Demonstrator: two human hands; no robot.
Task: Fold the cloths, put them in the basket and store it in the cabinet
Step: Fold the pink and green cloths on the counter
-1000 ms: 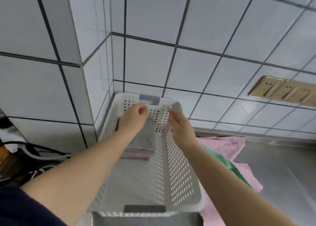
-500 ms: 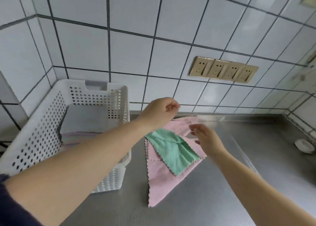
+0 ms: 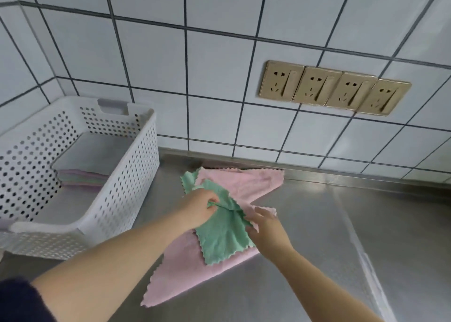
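A green cloth (image 3: 223,238) lies crumpled on top of a pink cloth (image 3: 253,182) on the steel counter. My left hand (image 3: 199,208) pinches a fold near the green cloth's middle. My right hand (image 3: 264,229) touches the green cloth's right edge with fingers spread. A white perforated basket (image 3: 127,175) stands at the left against the tiled corner. Inside it lies a stack of folded cloths (image 3: 83,173), grey on top with pink and green edges beneath.
The steel counter (image 3: 366,236) stretches to the right and front. A row of gold wall sockets (image 3: 334,87) sits on the tiled wall above the counter. The tiled wall runs close behind the cloths and the basket.
Both hands left the basket and moved right to the cloths on the counter. My left hand has come down and taken hold of the green cloth; my right hand now touches its edge.
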